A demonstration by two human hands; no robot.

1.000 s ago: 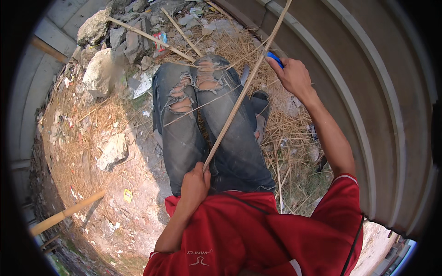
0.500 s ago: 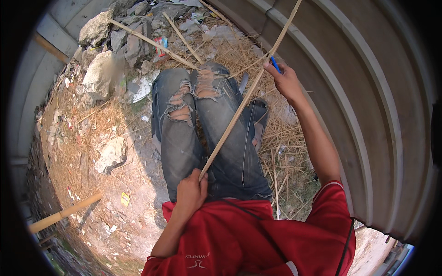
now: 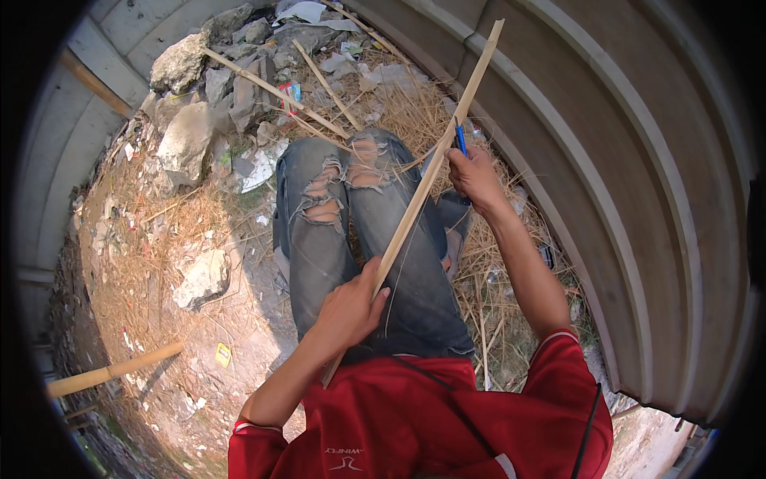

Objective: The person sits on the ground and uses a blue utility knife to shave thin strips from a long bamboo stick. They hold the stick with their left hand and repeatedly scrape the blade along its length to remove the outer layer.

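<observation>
A long pale bamboo strip [image 3: 425,188] slants across my lap, its far end up by the corrugated metal sheet and its near end against my red shirt. My left hand [image 3: 349,311] is closed round its lower part, over my thighs. In my right hand [image 3: 477,177] is a blue-handled knife [image 3: 460,140], held against the strip's right edge past my knee. The blade is too small to make out. Thin curled shavings [image 3: 427,160] hang off the strip near the knife.
Two more bamboo strips [image 3: 275,92] lean between the rocks [image 3: 185,140] and my knees. A corrugated metal sheet [image 3: 574,152] rises close on my right. Straw-like shavings [image 3: 487,263] cover the ground there. A bamboo pole [image 3: 120,372] juts in at the left.
The strip's far end has dropped into full view, its flat side turned more toward me. My left hand has moved up along the strip; my right hand and the knife have come slightly nearer.
</observation>
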